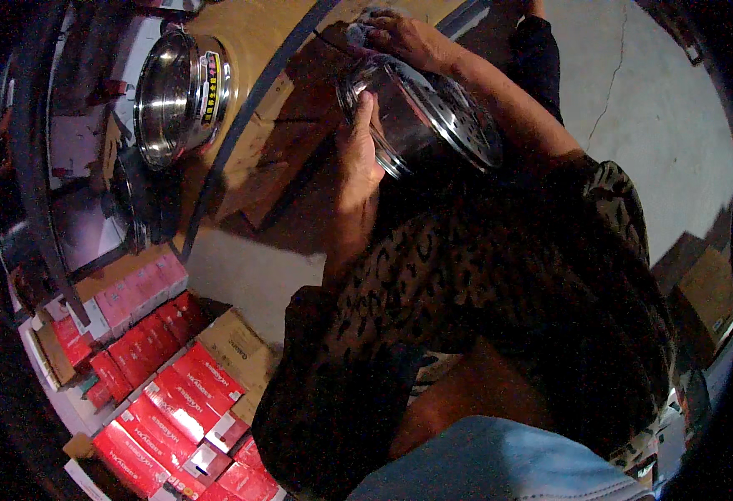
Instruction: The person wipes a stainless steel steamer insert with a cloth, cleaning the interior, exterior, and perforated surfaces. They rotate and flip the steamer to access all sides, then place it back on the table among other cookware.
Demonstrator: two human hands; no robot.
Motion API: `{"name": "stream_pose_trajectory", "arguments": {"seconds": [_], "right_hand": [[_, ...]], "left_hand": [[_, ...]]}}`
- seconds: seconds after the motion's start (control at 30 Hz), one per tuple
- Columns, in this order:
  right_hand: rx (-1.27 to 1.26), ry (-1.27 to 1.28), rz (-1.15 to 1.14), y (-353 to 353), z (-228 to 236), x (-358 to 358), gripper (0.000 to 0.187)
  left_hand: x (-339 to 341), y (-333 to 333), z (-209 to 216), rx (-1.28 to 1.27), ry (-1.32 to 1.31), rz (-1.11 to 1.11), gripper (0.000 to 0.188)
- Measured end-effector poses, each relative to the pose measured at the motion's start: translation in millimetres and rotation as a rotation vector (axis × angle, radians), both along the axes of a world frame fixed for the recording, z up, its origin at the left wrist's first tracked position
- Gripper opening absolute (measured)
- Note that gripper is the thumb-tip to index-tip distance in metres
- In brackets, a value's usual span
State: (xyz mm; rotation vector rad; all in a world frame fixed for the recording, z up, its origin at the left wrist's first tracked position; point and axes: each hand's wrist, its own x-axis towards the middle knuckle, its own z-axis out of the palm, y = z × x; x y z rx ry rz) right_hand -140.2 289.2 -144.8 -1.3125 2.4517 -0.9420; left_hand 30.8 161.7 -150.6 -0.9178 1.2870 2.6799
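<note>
A shiny steel steamer tier (pixel 408 113) lies tilted on its side against my lap, its perforated face turned to the right. My left hand (pixel 360 150) grips its left rim, thumb up on the metal wall. Beyond the pot's far edge, my right hand (pixel 408 40) is closed over a greyish-white crumpled wad (pixel 356 35), which could be cloth or plastic. Part of that wad is covered by the fingers. At the far left, a second steel pot (pixel 166 100) with a yellow-and-black label rests on its side on brown cardboard.
Red boxes (pixel 191 388) and pink boxes (pixel 141 292) are stacked at the lower left. A dark strap or bar (pixel 250 108) crosses beside the cardboard (pixel 258 188). Brown cartons (pixel 705 284) stand at the right on the concrete floor (pixel 659 142). A dark-clothed limb (pixel 538 67) shows at the top.
</note>
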Motion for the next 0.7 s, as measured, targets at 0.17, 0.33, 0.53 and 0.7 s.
{"name": "stream_pose_trajectory", "arguments": {"seconds": [0.17, 0.33, 0.53, 0.7], "right_hand": [[-0.365, -0.133, -0.171, 23.9, 18.5, 56.4, 0.04], [-0.406, -0.063, -0.209, 56.4, 36.8, 129.9, 0.048], [-0.42, -0.177, -0.25, 88.5, 32.2, 161.2, 0.051], [-0.448, 0.0, -0.26, 55.7, 25.8, 113.0, 0.044]], "left_hand": [[10.8, 16.3, 12.3, 0.07, 0.111, -0.034, 0.04], [17.4, 11.7, 8.4, -0.035, 0.045, -0.021, 0.042], [12.6, 17.1, 7.7, -0.168, -0.027, 0.028, 0.042], [13.4, 8.4, -0.2, -0.112, -0.04, 0.029, 0.045]]}}
